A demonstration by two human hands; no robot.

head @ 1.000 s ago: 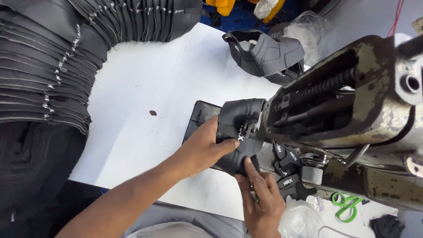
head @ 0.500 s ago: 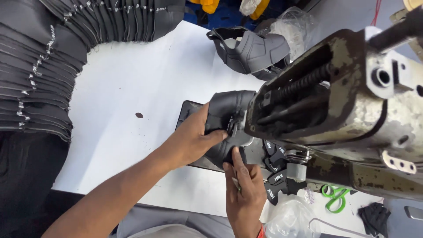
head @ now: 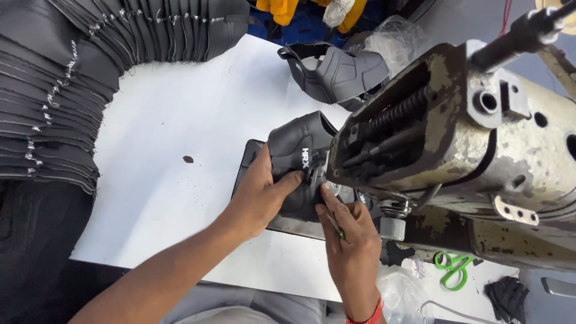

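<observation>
The left hand is reaching in from the lower left, fingers and thumb grasping the black shoe upper under the head of the sewing machine. The right hand is rising from below, fingertips pressing the upper's edge by the needle, pinching a thin green tool. One upper is being held; a second is lying on the white surface behind. Since earlier, both hands have stayed put; only the view has shifted.
</observation>
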